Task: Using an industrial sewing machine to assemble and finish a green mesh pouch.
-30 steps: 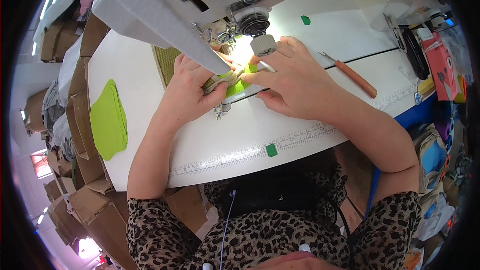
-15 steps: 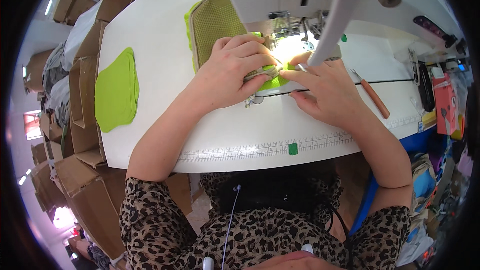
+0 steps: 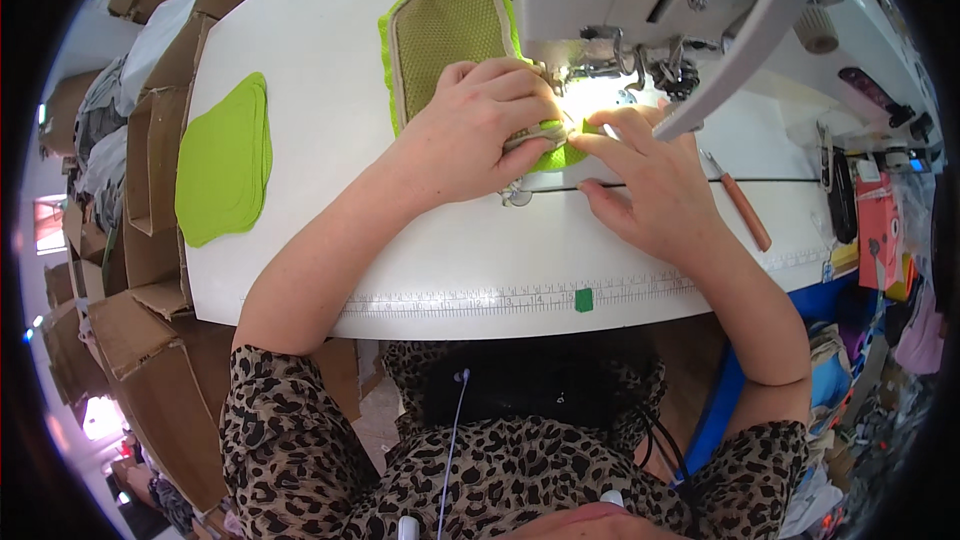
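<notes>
The sewing machine [image 3: 640, 10], white and grey, stands at the far side of the white table [image 3: 450, 270], and everything else is placed from it. Directly under its head, in the bright patch of lamp light, lies the workpiece [image 3: 450, 40]: a panel of olive-tan mesh edged with tan binding, laid on lime-green fabric, with most of it stretching to the left of the machine and its near right corner reaching under the needle area. The left hand [image 3: 480, 130] lies on that corner just in front and left of the machine, palm down, fingers curled and pressed together onto the tan binding strip, holding it flat. The right hand [image 3: 650, 190] rests in front of the machine and slightly to its right, fingers close together and stretched toward the needle, the fingertips pressing the green edge of the workpiece so that they nearly meet the left hand's; whether it pinches the cloth or only presses it cannot be told. Right of the machine's base a small tool with an orange-brown handle [image 3: 745, 210] lies on the table, apart from the right hand. Far to the left of the machine, near the table's left edge, sits a stack of lime-green cut pieces [image 3: 222, 160]. Beyond that edge stand brown cardboard boxes [image 3: 130, 200]
</notes>
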### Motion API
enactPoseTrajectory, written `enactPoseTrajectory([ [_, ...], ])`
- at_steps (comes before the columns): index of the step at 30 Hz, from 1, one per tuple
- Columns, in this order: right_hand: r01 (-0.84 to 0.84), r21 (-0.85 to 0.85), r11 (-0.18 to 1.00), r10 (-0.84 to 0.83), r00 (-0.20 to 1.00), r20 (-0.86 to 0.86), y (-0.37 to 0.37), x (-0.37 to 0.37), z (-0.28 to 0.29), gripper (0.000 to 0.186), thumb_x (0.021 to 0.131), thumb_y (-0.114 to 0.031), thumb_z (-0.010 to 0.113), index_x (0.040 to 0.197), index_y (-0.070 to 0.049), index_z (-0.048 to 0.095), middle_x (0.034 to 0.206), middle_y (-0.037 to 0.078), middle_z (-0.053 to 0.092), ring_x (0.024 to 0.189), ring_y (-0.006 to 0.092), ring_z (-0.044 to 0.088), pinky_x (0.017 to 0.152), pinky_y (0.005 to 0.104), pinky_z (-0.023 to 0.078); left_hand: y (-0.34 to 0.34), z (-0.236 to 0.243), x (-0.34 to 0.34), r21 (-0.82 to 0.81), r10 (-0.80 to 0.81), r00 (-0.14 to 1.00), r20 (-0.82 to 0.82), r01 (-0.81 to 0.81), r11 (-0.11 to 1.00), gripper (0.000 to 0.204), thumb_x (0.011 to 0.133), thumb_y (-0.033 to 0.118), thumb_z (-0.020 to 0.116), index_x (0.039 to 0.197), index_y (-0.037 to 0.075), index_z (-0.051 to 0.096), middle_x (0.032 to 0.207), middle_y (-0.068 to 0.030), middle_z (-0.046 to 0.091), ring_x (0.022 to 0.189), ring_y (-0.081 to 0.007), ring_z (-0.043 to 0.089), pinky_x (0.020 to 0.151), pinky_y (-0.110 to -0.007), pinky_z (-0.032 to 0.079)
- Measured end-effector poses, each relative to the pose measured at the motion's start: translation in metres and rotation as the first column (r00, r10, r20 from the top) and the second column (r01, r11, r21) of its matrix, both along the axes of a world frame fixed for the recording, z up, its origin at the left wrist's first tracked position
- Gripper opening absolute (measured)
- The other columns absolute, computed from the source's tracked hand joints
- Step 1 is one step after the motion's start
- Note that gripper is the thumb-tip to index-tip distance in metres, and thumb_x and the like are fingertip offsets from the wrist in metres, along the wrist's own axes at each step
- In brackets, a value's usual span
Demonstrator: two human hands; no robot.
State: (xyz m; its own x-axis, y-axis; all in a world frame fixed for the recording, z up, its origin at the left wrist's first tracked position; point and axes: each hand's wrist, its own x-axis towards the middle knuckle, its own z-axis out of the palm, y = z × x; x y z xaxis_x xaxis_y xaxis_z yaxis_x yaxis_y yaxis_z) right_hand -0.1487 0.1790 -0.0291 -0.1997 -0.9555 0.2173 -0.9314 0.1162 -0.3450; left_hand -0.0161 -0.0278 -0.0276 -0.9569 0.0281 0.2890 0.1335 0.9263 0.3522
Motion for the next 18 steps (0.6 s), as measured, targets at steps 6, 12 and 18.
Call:
enactPoseTrajectory([
  [6,0.012,-0.028,1.000,-0.013,0.998,-0.053,-0.005,-0.001,-0.003,0.043,0.078,-0.020,0.074,0.120,-0.015,0.066,0.125,0.003,0.058,0.116,0.0293,0.053,0.096,0.0471,0.039,-0.008,0.000,-0.006,0.025,0.018,0.999,0.043,-0.019,1.000,0.021,0.090,0.024,0.066,0.105,0.011,0.070,0.115,-0.0028,0.065,0.123,-0.0237,0.055,0.101,-0.044,0.039],
  [12,0.005,-0.028,1.000,-0.008,0.996,-0.091,-0.010,-0.004,-0.002,0.045,0.078,-0.024,0.074,0.121,-0.013,0.066,0.129,0.005,0.057,0.118,0.0292,0.053,0.099,0.0479,0.040,-0.015,-0.002,-0.009,0.021,0.003,0.999,0.045,-0.004,1.000,0.024,0.090,0.024,0.065,0.109,0.012,0.071,0.115,-0.0020,0.066,0.120,-0.0218,0.056,0.102,-0.044,0.039],
  [18,0.021,0.017,1.000,-0.019,0.995,-0.094,-0.013,-0.003,-0.007,0.052,0.080,-0.026,0.073,0.129,-0.013,0.063,0.133,0.006,0.056,0.122,0.0298,0.050,0.105,0.0508,0.036,-0.021,-0.002,-0.008,-0.016,0.029,0.999,0.034,-0.029,0.999,0.029,0.089,0.022,0.069,0.115,0.010,0.072,0.114,-0.0069,0.068,0.113,-0.0273,0.057,0.105,-0.042,0.038],
])
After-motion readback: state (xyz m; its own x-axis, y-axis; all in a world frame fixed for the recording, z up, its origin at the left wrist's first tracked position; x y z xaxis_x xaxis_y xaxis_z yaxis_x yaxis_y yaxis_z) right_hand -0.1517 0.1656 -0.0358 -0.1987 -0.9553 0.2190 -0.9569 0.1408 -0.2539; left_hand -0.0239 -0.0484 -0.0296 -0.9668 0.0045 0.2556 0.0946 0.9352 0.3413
